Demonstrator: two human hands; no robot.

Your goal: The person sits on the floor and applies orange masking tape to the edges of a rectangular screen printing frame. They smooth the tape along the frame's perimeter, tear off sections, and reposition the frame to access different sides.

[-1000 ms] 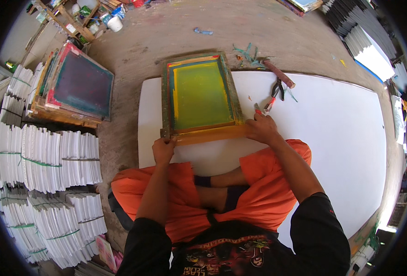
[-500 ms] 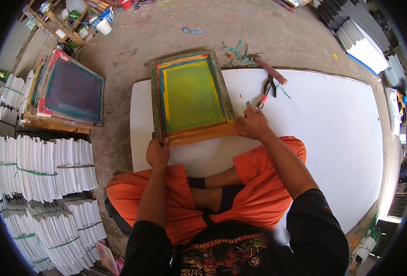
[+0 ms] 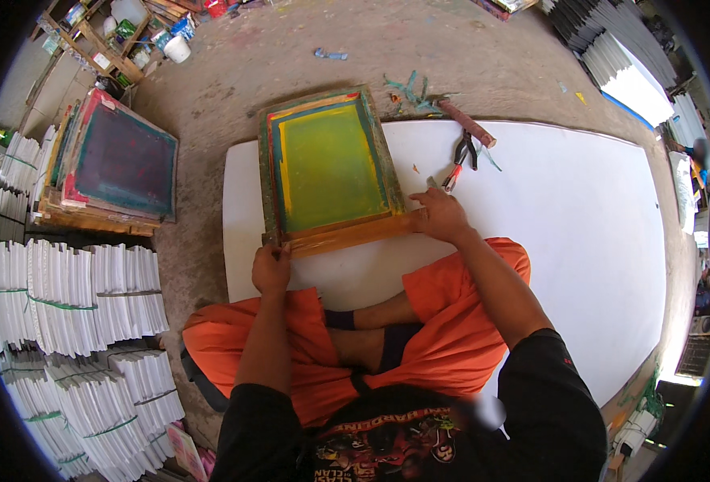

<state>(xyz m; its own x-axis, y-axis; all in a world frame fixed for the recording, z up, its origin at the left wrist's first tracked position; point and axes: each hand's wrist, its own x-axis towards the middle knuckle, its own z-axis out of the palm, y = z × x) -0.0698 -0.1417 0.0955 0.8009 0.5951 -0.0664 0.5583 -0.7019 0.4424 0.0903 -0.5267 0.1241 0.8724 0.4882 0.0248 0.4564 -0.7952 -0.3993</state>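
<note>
A screen printing frame (image 3: 331,169) with yellow-green mesh and a wooden border lies in front of me, its near part over a large white sheet (image 3: 580,241). My left hand (image 3: 271,269) grips the near left corner, thumb on top. At the near right corner my right hand (image 3: 442,215) has its fingers bent around the wood; their undersides are hidden. Just beyond those fingers lie pliers (image 3: 459,161) with black and red parts. A small greyish piece beside the right fingers is too unclear to name.
A reddish-brown rod (image 3: 466,123) and green strips (image 3: 410,88) lie at the sheet's far edge. More printing frames (image 3: 122,161) are stacked on the left, above bundled white paper stacks (image 3: 94,289). Other paper piles (image 3: 624,76) stand at the far right. A white bucket (image 3: 177,50) sits far left.
The view has shifted slightly, and the frame has moved a little to the left. My right fingers have spread somewhat at the corner. My left hand keeps its hold.
</note>
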